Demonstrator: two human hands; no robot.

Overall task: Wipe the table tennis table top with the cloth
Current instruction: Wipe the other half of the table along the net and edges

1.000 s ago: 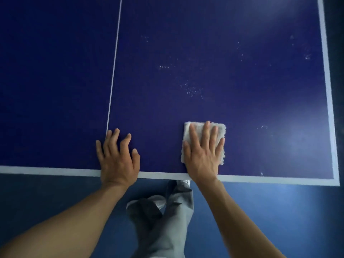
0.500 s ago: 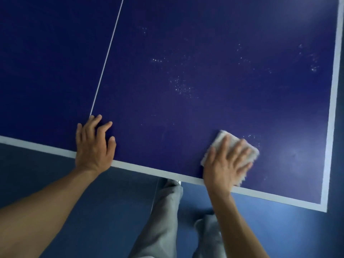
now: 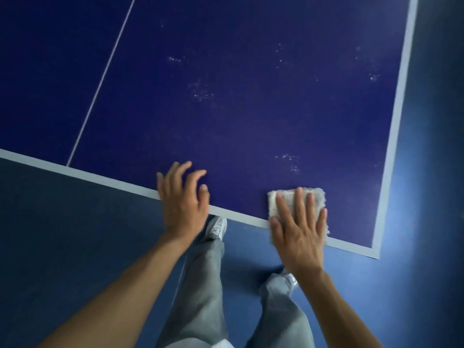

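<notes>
Head view: fingers flat, my right hand (image 3: 298,241) has pushed the cloth (image 3: 287,197) toward the table tennis table top's (image 3: 251,126) lower-right corner. My left hand (image 3: 184,199), fingers spread, followed. White specks (image 3: 200,92) remain.

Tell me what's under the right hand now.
The right hand presses a white cloth flat on the table top, across its near edge line. Surface beneath the cloth is hidden.

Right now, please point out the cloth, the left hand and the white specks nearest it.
cloth (image 3: 272,203): head view, left edge strip.
left hand (image 3: 183,207): head view, back of hand.
white specks (image 3: 287,157): head view, middle of cluster.
</notes>
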